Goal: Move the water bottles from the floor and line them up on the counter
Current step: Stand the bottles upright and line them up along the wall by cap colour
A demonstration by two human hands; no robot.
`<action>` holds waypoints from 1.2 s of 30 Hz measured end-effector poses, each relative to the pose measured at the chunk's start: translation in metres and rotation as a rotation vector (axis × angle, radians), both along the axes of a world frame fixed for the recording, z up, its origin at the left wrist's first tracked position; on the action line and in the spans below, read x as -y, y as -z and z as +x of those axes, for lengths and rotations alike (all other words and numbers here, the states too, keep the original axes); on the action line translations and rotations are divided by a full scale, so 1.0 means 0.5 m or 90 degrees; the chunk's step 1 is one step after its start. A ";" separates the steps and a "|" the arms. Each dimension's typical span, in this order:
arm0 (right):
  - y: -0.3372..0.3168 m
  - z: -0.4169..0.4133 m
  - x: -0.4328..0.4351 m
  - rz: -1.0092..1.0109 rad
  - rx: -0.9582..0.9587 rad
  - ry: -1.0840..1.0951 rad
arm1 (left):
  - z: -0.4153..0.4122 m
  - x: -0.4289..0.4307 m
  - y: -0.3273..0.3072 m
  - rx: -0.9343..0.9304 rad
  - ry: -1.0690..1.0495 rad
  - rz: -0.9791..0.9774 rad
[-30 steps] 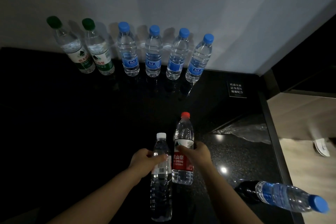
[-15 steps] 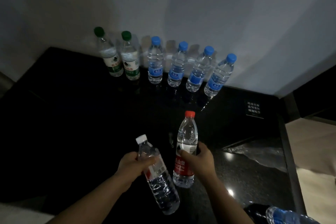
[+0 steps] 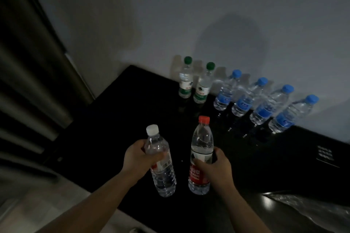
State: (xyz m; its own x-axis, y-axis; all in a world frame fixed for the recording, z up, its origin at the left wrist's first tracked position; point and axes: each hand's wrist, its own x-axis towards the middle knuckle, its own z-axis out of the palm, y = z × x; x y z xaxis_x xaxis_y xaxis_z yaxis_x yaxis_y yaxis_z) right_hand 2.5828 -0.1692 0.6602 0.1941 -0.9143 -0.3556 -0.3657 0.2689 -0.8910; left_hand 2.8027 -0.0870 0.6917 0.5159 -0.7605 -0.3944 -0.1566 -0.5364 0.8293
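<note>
My left hand [image 3: 139, 159] grips a white-capped clear bottle [image 3: 161, 162], held slightly tilted above the black counter [image 3: 117, 119]. My right hand [image 3: 214, 166] grips a red-capped bottle [image 3: 201, 155] with a red label, upright beside it. Along the white wall stands a row of bottles: two green-capped ones [image 3: 185, 79] [image 3: 203, 84] at the left, then several blue-capped ones, from the nearest-left [image 3: 225, 91] to the far right [image 3: 291, 114].
A dark curtain or shutter [image 3: 28, 81] fills the left side. A small sign with white text [image 3: 326, 154] lies on the counter at right. Crumpled clear plastic [image 3: 312, 208] lies at the lower right. Pale floor [image 3: 37, 204] shows at lower left.
The view has swung left, so the bottle row now sits to the right. The white-capped bottle in my left hand has gone from lying low to nearly upright beside the red-capped one.
</note>
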 end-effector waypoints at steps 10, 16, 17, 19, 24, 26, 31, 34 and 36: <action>-0.041 0.210 0.000 -0.063 0.026 -0.041 | 0.239 -0.019 -0.036 -0.010 -0.016 -0.058; -0.059 0.288 0.079 -0.069 0.046 -0.094 | 0.302 0.025 -0.060 0.007 -0.037 -0.097; -0.060 0.302 0.093 -0.077 0.046 -0.092 | 0.309 0.034 -0.063 0.009 -0.037 -0.103; -0.059 0.327 0.118 -0.098 0.039 -0.084 | 0.321 0.053 -0.067 0.017 -0.032 -0.106; -0.056 0.386 0.182 -0.134 0.013 -0.051 | 0.361 0.120 -0.067 0.018 0.022 -0.104; -0.054 0.411 0.207 -0.143 0.010 -0.046 | 0.379 0.157 -0.067 0.022 0.034 -0.108; -0.040 0.473 0.272 -0.177 -0.003 0.003 | 0.432 0.268 -0.055 0.065 0.059 -0.144; -0.029 0.507 0.311 -0.199 -0.018 0.045 | 0.466 0.339 -0.042 0.078 0.050 -0.154; -0.023 0.525 0.340 -0.231 -0.027 0.077 | 0.482 0.386 -0.031 0.085 0.053 -0.158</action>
